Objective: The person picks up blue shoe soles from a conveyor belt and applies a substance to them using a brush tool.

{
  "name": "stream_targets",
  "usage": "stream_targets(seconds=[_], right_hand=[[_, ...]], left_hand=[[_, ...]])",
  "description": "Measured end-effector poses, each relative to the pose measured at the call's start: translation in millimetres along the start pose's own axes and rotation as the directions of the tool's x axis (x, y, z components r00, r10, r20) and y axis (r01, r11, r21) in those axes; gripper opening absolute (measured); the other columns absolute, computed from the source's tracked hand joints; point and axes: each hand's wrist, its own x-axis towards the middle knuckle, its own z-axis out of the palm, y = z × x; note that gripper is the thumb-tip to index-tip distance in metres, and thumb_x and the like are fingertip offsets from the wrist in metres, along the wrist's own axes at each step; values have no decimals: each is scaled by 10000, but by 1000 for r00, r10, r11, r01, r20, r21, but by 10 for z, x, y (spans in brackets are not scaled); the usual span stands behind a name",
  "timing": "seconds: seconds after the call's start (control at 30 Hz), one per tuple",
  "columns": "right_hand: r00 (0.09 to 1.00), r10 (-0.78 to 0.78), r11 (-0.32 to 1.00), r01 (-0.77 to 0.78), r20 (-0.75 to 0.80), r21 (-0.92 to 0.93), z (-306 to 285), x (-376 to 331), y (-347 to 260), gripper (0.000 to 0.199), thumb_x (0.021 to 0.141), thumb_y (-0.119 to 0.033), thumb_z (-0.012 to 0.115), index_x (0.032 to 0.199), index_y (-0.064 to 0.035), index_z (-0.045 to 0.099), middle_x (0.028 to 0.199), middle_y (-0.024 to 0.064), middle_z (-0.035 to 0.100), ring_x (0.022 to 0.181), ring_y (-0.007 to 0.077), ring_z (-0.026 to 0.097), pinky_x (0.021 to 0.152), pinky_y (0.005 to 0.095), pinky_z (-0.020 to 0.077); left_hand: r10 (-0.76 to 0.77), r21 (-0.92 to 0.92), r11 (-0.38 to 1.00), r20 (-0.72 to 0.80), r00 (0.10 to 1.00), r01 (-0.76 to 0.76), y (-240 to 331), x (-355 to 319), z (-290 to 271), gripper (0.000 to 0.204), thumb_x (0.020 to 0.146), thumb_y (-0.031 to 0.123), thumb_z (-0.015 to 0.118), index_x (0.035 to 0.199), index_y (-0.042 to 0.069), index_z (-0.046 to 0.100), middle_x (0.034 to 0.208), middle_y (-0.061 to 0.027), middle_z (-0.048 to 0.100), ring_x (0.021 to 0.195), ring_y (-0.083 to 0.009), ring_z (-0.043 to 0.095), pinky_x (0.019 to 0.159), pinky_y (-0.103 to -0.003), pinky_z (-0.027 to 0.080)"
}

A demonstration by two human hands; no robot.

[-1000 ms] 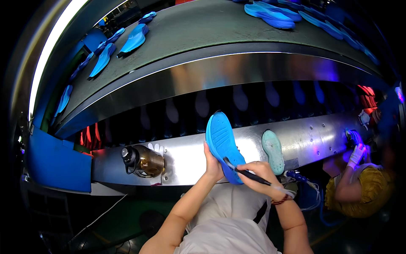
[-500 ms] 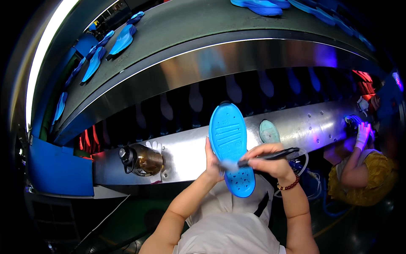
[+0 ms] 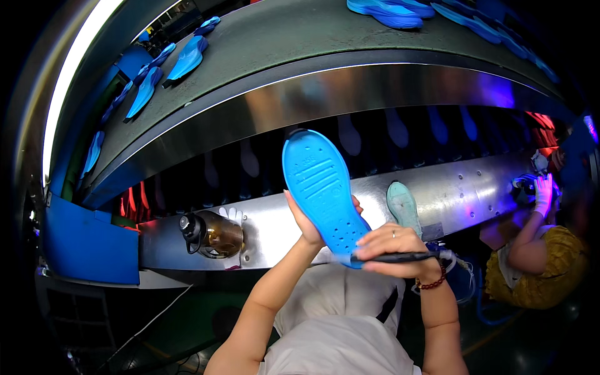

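A bright blue shoe sole [image 3: 322, 187] is tilted in front of me, its ridged and dotted face showing. My left hand [image 3: 306, 222] is closed round the sole's left edge, with fingertips showing at the far side. In my right hand [image 3: 397, 247] is a black-handled brush [image 3: 406, 257], its pale bristles blurred against the sole's near end. A clear tube [image 3: 451, 256] shows by the rear of the handle; whether it joins the brush I cannot tell.
On the metal bench [image 3: 275, 219] stand a brownish bottle [image 3: 219, 234] at left and a pale green sole [image 3: 402, 203] at right. Beyond, a conveyor belt [image 3: 275, 37] carries several blue soles [image 3: 187, 57]. A gloved co-worker [image 3: 531, 253] is at far right.
The sole has turned, its far end swinging left and away from me. The brush has moved from the sole's middle to its near end.
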Motion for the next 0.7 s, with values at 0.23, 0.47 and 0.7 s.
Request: stream_targets(seconds=[0.23,0.47,0.7], right_hand=[[997,16,999,-19,-75,-48,68,-59,44,181,658,-40,715,832,-24,668,844,91,656,862,217,602,778,301,463],[976,148,989,-140,-158,57,25,-166,132,205,660,-4,703,861,-6,660,880,108,652,876,227,599,802,316,461],[906,342,923,-275,-249,269,2,-212,225,223,664,21,693,882,5,649,906,137,642,881,223,596,804,299,465]], left_hand=[[95,33,995,-22,995,-95,156,83,57,1017,658,836,78,1140,12,430,861,-214,571,746,-303,585,669,-424,495],[119,102,988,-45,992,-114,222,142,152,1007,672,823,55,1143,15,429,869,-214,574,745,-304,588,670,-416,501],[106,193,975,16,994,-107,265,175,135,961,688,814,106,1168,42,421,907,-195,585,750,-292,605,673,-400,513]])
